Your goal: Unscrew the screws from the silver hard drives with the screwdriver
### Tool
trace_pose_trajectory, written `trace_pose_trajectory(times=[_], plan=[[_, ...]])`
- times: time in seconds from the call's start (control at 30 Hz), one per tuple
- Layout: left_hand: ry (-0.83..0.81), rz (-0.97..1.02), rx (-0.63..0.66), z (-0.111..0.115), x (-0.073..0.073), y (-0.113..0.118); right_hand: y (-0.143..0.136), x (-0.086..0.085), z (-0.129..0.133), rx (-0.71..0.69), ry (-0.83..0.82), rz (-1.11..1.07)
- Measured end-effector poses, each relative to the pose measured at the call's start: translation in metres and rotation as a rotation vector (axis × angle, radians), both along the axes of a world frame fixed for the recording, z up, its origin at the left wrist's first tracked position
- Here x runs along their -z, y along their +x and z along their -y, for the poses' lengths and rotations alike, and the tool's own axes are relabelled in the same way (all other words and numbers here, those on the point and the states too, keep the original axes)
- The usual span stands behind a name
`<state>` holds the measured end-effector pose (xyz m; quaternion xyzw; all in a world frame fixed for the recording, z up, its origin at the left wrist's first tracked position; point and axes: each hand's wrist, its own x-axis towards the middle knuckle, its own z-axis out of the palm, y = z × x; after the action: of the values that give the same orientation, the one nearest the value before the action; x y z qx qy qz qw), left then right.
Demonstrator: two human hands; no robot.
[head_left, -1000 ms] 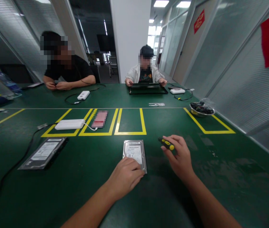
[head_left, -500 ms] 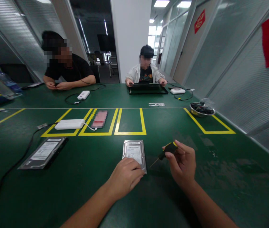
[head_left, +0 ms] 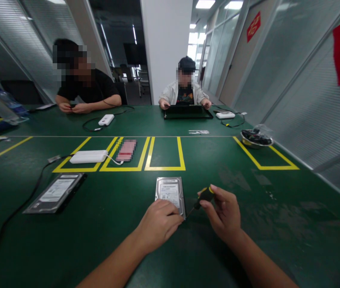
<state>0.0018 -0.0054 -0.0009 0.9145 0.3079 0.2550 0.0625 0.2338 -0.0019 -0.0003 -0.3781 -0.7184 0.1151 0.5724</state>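
Your left grip (head_left: 159, 224) is curled onto the hard drive (head_left: 170, 190) at its 6 o'clock end, mid-tabletop (head_left: 97, 212), while your right grip (head_left: 225, 214) pinches the screwdriver (head_left: 203, 197), whose slanted tip, slipping at 5 o'clock, may jab your left fingertips (head_left: 180, 220).

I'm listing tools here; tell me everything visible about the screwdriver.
The screwdriver has a short dark handle with yellow at its upper end and a thin shaft that looks like metal. It is tilted, handle up to the right, shaft slanting down to the left. The right hand holds it by the handle. The tip is by the near right corner of the hard drive, close to the left hand; any contact is too small to make out.
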Motion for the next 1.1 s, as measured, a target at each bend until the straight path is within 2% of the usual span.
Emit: trace_pose_trajectory(times=[0.4, 0.73, 0.87, 1.0, 1.1], plan=[[0.009, 0.002, -0.005, -0.001, 0.002, 0.0, 0.001, 0.0, -0.002, 0.009, 0.033, 0.058], [0.033, 0.006, 0.003, -0.001, 0.0, 0.0, 0.004, -0.012, 0.0, -0.112, 0.051, 0.118], [0.024, 0.015, -0.004, -0.001, 0.0, 0.0, 0.001, -0.028, 0.003, -0.175, 0.032, 0.161], [0.007, 0.023, -0.013, -0.001, 0.0, 0.0, -0.007, -0.056, 0.005, -0.302, 0.023, 0.199], [0.002, 0.031, -0.015, -0.001, 0.001, 0.001, -0.012, -0.073, 0.007, -0.313, 0.03, 0.236]])
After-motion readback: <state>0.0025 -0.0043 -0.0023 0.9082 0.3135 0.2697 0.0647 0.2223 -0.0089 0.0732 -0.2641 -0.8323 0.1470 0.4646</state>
